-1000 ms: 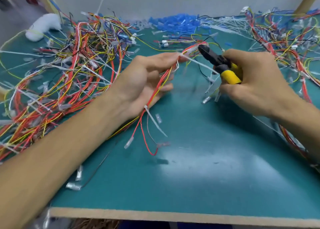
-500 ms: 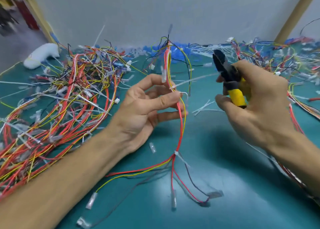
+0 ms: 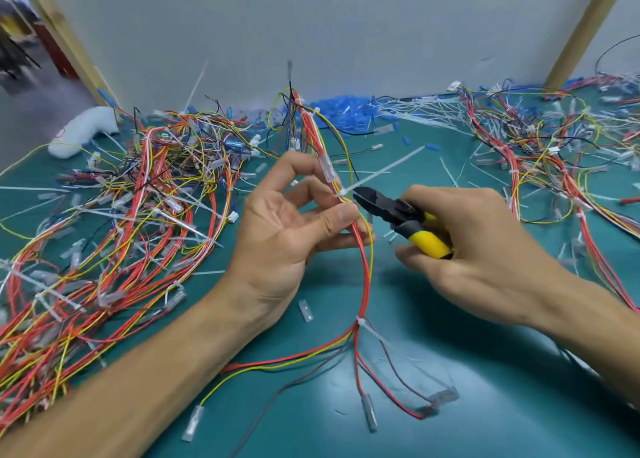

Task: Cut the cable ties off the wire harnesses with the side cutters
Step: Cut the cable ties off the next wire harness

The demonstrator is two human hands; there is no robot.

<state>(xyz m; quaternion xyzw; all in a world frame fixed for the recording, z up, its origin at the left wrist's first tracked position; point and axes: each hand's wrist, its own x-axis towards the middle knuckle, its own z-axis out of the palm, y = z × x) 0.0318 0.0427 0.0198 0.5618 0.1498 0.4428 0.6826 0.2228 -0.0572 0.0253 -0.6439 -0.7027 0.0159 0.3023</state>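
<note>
matt green mat [image 3: 485, 405], yellow rubbery cutter grips [image 3: 429, 244]

Two hands [image 3: 277, 236] [image 3: 485, 243], one side cutters [image 3: 391, 208], one held harness [image 3: 359, 321]

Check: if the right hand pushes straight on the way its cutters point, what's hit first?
Most likely the white cable tie on the wire harness pinched by the left hand. The side cutters in the right hand sit right beside it. Depth is uncertain.

Teal mat [image 3: 502, 405], blue plastic heap [image 3: 346, 113]
</note>
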